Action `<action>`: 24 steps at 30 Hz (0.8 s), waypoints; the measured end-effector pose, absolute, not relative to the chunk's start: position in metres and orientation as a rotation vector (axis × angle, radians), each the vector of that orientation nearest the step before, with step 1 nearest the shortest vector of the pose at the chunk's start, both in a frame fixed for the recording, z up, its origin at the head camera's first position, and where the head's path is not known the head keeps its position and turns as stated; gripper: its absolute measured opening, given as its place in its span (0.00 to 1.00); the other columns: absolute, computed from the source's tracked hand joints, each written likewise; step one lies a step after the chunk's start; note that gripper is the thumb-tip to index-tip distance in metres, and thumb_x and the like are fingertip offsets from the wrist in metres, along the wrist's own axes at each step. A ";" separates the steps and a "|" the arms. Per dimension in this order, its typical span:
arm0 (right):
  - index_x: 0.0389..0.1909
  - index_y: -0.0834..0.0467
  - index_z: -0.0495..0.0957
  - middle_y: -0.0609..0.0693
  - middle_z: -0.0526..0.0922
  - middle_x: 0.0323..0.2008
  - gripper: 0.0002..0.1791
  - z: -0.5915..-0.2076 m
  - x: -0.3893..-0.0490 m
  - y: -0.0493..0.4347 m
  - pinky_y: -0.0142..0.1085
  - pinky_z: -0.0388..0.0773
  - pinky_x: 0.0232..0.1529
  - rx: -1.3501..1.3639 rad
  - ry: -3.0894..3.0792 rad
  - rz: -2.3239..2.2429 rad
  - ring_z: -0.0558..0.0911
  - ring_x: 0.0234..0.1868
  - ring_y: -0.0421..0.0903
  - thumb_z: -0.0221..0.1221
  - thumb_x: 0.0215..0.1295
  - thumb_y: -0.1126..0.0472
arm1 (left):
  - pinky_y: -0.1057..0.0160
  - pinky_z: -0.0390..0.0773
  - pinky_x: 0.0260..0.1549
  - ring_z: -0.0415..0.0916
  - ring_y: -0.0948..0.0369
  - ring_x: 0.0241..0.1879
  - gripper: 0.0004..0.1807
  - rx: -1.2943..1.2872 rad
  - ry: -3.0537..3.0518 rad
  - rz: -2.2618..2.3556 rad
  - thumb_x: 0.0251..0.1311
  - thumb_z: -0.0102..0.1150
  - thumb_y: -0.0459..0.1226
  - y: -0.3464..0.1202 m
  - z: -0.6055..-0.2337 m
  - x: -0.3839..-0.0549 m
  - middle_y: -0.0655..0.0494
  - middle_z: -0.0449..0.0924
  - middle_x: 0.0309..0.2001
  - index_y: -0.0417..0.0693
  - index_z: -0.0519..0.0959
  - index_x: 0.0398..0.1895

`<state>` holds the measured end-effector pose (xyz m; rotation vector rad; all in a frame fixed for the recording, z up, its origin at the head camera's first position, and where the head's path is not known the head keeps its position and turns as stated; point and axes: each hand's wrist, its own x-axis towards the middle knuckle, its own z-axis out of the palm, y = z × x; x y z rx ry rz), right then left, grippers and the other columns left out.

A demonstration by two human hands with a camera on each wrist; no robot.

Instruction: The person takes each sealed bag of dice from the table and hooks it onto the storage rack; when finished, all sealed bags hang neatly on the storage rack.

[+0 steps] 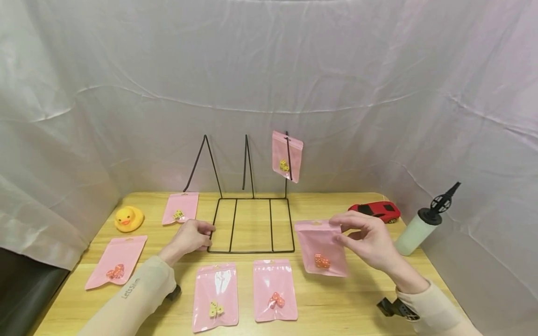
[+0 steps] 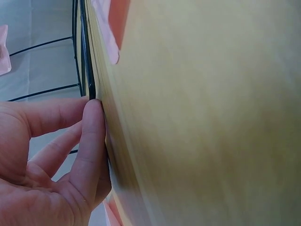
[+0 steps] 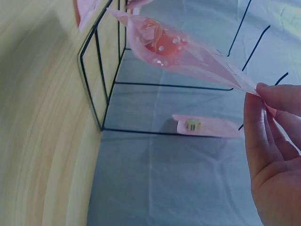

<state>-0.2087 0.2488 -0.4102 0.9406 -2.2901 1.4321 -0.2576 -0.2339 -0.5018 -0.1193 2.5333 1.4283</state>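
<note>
My right hand (image 1: pixel 369 239) pinches the top corner of a pink zip pouch (image 1: pixel 308 238) with orange dice inside, held up to the right of a black wire rack (image 1: pixel 253 252). In the right wrist view the pouch (image 3: pixel 207 63) slants away from the thumb and fingertips. My left hand (image 1: pixel 191 239) grips the left side of the rack's base, and its thumb and fingers meet on the black wire (image 2: pixel 88 61) in the left wrist view. Another pink pouch (image 1: pixel 297 161), holding yellow dice, hangs from the rack's right hook. The left and middle hooks are bare.
Pink dice pouches lie about the table: one (image 1: pixel 168 210) at back left, one (image 1: pixel 126 252) at far left, and two in front, with yellow dice (image 1: pixel 201 284) and red dice (image 1: pixel 262 280). A rubber duck (image 1: pixel 129 219), red toy car (image 1: pixel 382 211) and hand pump (image 1: pixel 416 233) stand around the edges.
</note>
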 end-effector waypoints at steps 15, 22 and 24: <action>0.52 0.70 0.90 0.39 0.92 0.53 0.23 -0.400 -0.206 0.236 0.30 0.94 0.38 1.000 -2.128 1.515 0.92 0.43 0.35 0.71 0.56 0.88 | 0.63 0.95 0.39 0.87 0.59 0.40 0.29 -0.097 2.553 1.424 0.59 0.70 0.22 -0.234 -0.502 -0.256 0.42 0.87 0.51 0.32 0.85 0.67; 0.52 0.71 0.90 0.40 0.93 0.54 0.23 -0.395 -0.204 0.228 0.31 0.94 0.39 0.992 -2.103 1.543 0.92 0.45 0.35 0.71 0.56 0.88 | 0.61 0.96 0.41 0.88 0.57 0.42 0.30 -0.100 2.530 1.445 0.59 0.69 0.21 -0.233 -0.502 -0.257 0.40 0.86 0.53 0.32 0.84 0.68; 0.52 0.70 0.90 0.40 0.93 0.54 0.23 -0.392 -0.204 0.225 0.30 0.94 0.39 0.996 -2.091 1.539 0.92 0.45 0.34 0.71 0.56 0.88 | 0.60 0.96 0.41 0.88 0.57 0.43 0.30 -0.101 2.528 1.450 0.59 0.69 0.21 -0.234 -0.502 -0.257 0.39 0.85 0.54 0.31 0.84 0.68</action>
